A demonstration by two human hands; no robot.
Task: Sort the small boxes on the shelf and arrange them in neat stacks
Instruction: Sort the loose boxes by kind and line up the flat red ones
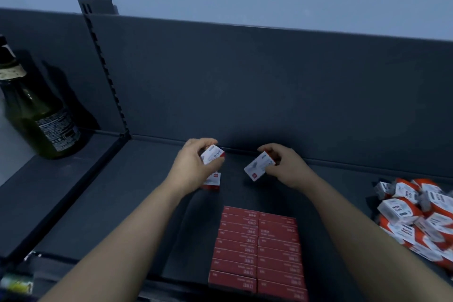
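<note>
My left hand [193, 167] grips a small white-and-red box [212, 154] near the back of the dark shelf [137, 203]; another such box [212, 181] shows just below the hand. A little to the right, my right hand [285, 167] pinches a second white-and-red box [259, 166], tilted, above the shelf. In front of both hands, two neat columns of red boxes [257, 250] stand side by side near the shelf's front edge. A loose heap of white-and-red boxes [416, 213] lies at the right end of the shelf.
A dark green glass bottle [36, 115] stands on the neighbouring shelf section at the left, beyond a slotted upright post [107, 73]. The shelf's dark back panel [269, 86] rises right behind the hands.
</note>
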